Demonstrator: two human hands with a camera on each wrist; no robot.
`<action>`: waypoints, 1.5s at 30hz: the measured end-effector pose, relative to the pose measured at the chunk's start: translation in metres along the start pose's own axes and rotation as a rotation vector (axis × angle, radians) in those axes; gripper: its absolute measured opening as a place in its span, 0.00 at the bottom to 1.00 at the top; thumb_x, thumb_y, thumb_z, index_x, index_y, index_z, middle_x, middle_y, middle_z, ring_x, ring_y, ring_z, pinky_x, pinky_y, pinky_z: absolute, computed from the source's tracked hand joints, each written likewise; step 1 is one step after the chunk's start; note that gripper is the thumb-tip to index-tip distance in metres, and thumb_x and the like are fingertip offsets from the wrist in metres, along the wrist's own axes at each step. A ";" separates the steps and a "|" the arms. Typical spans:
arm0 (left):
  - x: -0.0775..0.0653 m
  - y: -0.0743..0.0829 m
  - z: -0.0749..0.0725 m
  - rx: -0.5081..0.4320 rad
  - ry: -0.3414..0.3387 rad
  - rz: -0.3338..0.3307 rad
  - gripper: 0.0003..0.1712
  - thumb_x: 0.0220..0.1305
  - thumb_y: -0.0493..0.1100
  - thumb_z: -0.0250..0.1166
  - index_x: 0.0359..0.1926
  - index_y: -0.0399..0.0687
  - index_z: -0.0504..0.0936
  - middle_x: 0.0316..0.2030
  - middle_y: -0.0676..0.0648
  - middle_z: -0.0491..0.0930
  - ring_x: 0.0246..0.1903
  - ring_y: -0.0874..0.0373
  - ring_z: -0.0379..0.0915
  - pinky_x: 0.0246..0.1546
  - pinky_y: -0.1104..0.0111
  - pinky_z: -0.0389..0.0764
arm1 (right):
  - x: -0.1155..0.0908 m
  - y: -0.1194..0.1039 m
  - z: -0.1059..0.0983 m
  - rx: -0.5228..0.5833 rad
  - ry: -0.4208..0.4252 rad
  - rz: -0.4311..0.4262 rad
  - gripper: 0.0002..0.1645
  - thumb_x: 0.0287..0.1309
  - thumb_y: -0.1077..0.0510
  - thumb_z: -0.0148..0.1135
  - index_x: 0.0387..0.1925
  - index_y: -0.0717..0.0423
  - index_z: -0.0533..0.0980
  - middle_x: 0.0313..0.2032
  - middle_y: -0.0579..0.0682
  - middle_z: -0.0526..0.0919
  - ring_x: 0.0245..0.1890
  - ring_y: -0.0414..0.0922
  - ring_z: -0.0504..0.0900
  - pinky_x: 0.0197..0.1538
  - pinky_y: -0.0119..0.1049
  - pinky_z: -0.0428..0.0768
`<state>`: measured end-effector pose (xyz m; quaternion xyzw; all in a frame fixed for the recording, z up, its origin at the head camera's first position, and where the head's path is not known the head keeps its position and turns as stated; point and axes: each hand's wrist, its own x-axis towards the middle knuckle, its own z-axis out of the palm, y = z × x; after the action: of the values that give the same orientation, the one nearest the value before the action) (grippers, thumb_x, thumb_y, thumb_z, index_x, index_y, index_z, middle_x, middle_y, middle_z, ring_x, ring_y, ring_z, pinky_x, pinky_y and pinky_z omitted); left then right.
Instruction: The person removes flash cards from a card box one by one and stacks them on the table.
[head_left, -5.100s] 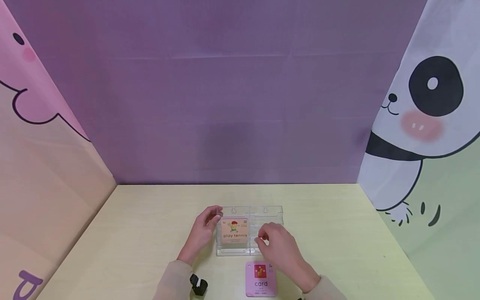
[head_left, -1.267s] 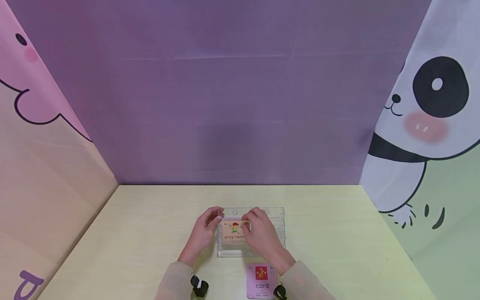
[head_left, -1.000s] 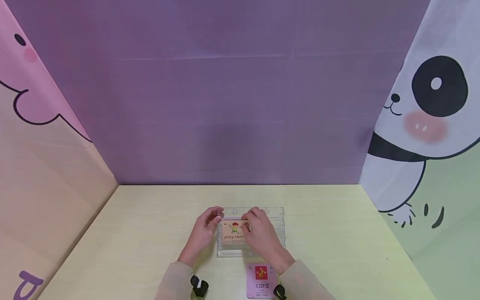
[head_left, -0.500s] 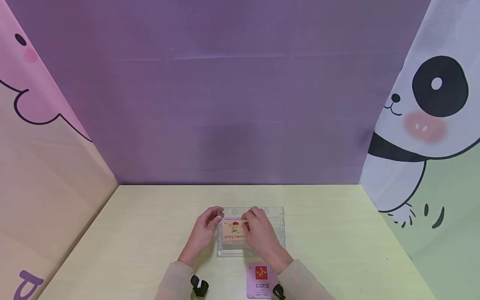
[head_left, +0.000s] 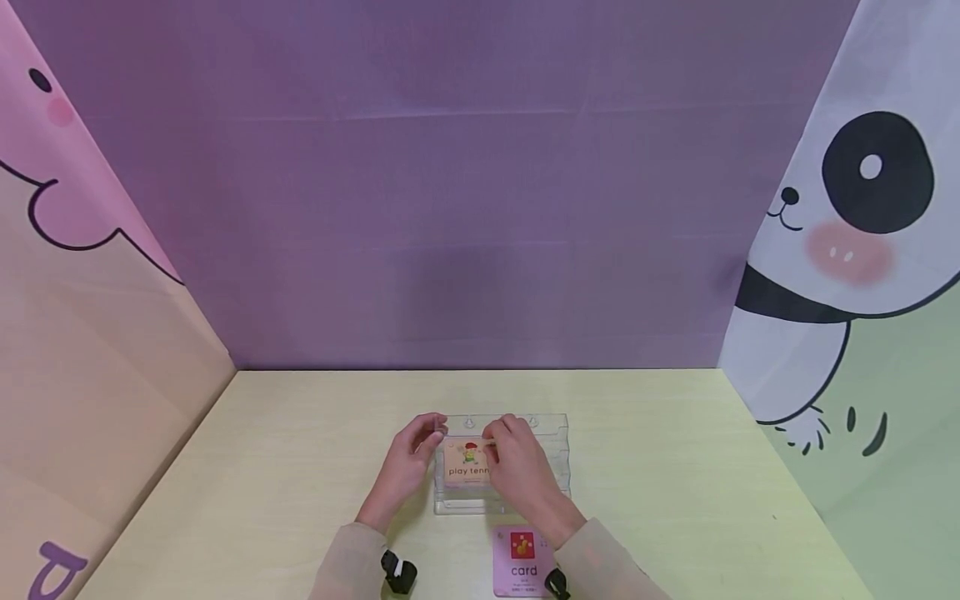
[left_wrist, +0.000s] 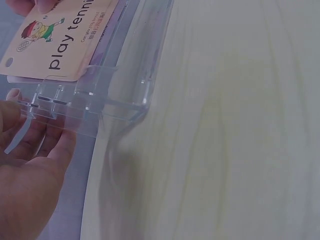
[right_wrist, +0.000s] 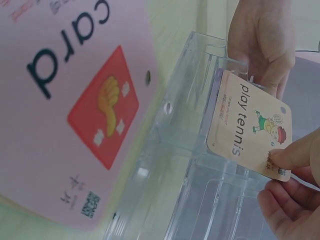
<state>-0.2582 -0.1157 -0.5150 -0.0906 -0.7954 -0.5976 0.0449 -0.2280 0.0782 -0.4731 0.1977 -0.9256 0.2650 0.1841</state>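
A clear plastic card holder (head_left: 553, 426) lies on the table with side-by-side compartments. An orange flashcard reading "play tennis" (head_left: 467, 468) sits in its left compartment, with another card edge showing beneath it in the left wrist view. My left hand (head_left: 405, 460) grips the holder's upper left side wall, thumb on one face and fingers behind. My right hand (head_left: 522, 468) pinches the orange flashcard's upper right corner between thumb and fingers, covering the end of its word. In the right wrist view, that flashcard (right_wrist: 250, 127) tilts up at the pinched corner.
A pink flashcard reading "card" (head_left: 517, 575) lies on the table (head_left: 660, 483) in front of the holder, partly under the right wrist. Black wrist-worn devices show near both sleeves. A purple backdrop (head_left: 480, 183) rises behind the table, with printed cartoon panels at both sides.
My right hand has moved left from the holder's right compartment to the orange flashcard's corner. Over the last second the card has shifted slightly upward. My left hand stays in place.
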 end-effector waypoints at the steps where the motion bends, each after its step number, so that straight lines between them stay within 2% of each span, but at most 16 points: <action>1: 0.000 0.000 0.000 0.000 0.001 0.000 0.17 0.76 0.34 0.56 0.62 0.36 0.75 0.56 0.37 0.80 0.60 0.43 0.74 0.68 0.47 0.69 | 0.000 0.000 0.000 0.001 0.000 0.001 0.08 0.59 0.66 0.72 0.40 0.59 0.81 0.37 0.48 0.77 0.39 0.42 0.73 0.44 0.30 0.84; 30: -0.002 0.002 0.002 -0.012 0.004 0.001 0.17 0.76 0.33 0.55 0.63 0.35 0.74 0.58 0.34 0.78 0.63 0.41 0.72 0.69 0.48 0.68 | -0.002 0.000 -0.008 0.041 0.003 0.029 0.12 0.63 0.63 0.69 0.47 0.56 0.77 0.38 0.48 0.80 0.36 0.41 0.75 0.43 0.33 0.86; 40: 0.001 -0.005 0.001 -0.011 -0.012 0.022 0.18 0.76 0.35 0.56 0.63 0.36 0.74 0.59 0.35 0.77 0.63 0.41 0.71 0.70 0.48 0.66 | 0.002 0.002 -0.003 0.057 0.028 0.012 0.11 0.66 0.64 0.66 0.47 0.57 0.75 0.37 0.49 0.82 0.35 0.41 0.77 0.38 0.31 0.84; 45: 0.005 -0.009 0.000 -0.009 -0.017 0.011 0.18 0.76 0.35 0.56 0.64 0.38 0.74 0.59 0.37 0.77 0.63 0.41 0.71 0.70 0.47 0.67 | 0.005 0.004 -0.002 0.070 0.007 0.020 0.11 0.67 0.63 0.64 0.49 0.57 0.74 0.40 0.49 0.83 0.35 0.41 0.78 0.39 0.31 0.84</action>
<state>-0.2645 -0.1174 -0.5225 -0.1003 -0.7925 -0.6002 0.0409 -0.2337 0.0806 -0.4712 0.1935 -0.9171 0.2997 0.1779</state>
